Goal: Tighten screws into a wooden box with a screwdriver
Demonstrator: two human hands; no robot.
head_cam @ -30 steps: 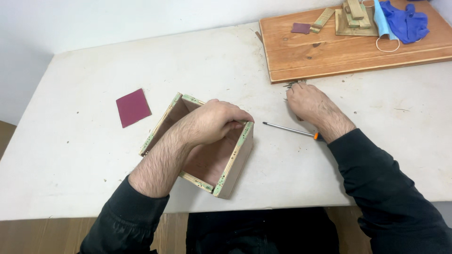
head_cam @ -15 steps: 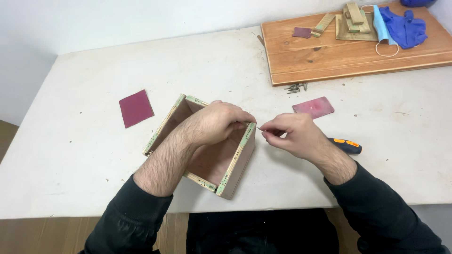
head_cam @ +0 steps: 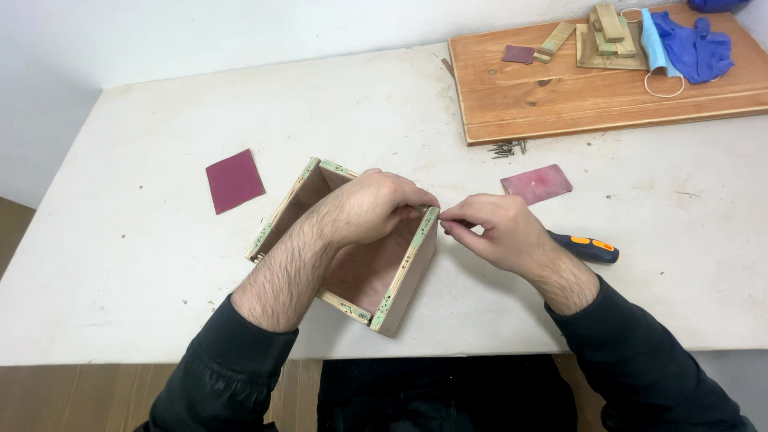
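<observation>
Head view, left hand (head_cam: 376,206) still gripping wooden box (head_cam: 394,280), right hand (head_cam: 494,230) now pinching, perhaps a screw, at its corner.

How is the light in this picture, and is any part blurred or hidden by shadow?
Head view: soft, even light on the white table, no glare; the wooden box casts only a faint shadow; both hands, left hand and right hand, are sharp; whatever the right fingertips pinch is too small to tell.
</observation>
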